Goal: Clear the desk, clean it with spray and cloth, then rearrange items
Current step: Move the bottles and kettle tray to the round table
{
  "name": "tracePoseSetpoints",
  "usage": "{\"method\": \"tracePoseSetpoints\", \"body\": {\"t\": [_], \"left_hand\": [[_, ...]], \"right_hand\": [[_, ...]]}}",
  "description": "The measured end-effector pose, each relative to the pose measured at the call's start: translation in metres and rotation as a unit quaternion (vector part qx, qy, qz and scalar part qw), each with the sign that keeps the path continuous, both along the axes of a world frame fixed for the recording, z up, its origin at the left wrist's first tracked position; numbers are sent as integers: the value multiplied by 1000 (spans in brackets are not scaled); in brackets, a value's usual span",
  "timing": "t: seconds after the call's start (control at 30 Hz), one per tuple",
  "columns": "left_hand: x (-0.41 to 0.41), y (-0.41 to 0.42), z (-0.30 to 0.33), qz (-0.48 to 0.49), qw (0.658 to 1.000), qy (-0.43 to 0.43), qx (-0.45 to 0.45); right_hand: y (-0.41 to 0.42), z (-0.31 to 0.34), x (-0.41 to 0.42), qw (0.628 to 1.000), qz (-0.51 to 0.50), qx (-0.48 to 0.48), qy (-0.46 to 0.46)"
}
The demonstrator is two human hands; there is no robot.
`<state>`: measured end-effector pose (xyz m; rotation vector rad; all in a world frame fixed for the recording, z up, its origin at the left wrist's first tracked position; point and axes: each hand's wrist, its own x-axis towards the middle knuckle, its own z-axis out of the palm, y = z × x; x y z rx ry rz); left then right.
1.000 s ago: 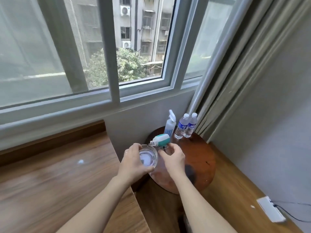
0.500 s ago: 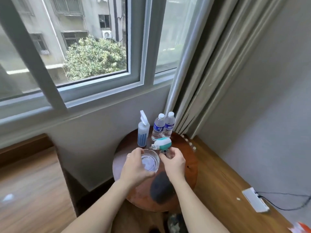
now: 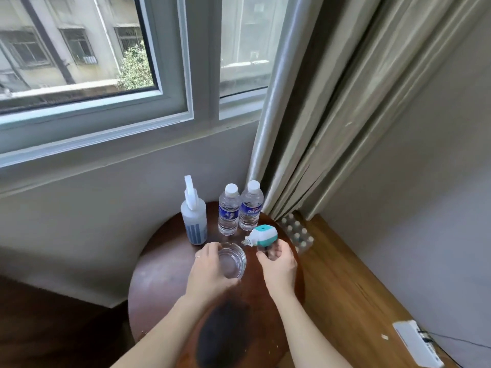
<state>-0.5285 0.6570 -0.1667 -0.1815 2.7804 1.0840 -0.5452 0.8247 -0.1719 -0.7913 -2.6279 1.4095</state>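
At the window corner, I watch both hands work over the round wooden desk (image 3: 159,277). Since a second ago the view has swung right, off the wide plank surface beside the window and onto this small top; the hands have carried the glass bowl and the teal device across with it and now sit low over the wood. I judge the clearing stage is nearly finished here, with both items about to be set down.

From the left: the white spray bottle (image 3: 194,219) stands upright near the back edge, its nozzle pointing up, its long axis vertical; it is untouched, so spraying has not begun. Just right of it, two water bottles (image 3: 240,211) stand upright and touch each other.

In front, the left hand (image 3: 210,272) curls round the glass bowl (image 3: 232,261), fingers on its left rim and thumb under its near side; the bowl's mouth faces up. Whether it rests on the desk yet, I cannot tell.

The right hand (image 3: 279,266) pinches a clear base beneath the teal-and-white device (image 3: 263,236), fingers curled round it. The device lies tilted, its long axis running left to right, its pronged end pointing left towards the bowl.

Farther right, a shrink-wrapped pack of bottles (image 3: 297,235) sits on the floor by the curtain (image 3: 332,128). No cloth is visible.
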Motion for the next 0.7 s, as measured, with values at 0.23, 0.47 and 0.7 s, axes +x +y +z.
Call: {"method": "tracePoseSetpoints", "body": {"t": [0.23,0.47,0.7], "left_hand": [[-32,19,-41,24,1000,5,-12],[-51,27,-67,43,999,7,-16],[-55,28,-77,26,999,10,-38]], "right_hand": [[16,-50,-40,1000,9,19,16],[21,-74,-72,1000,-7,-4,4],[24,-88,-91,1000,-1,-19,1]]}}
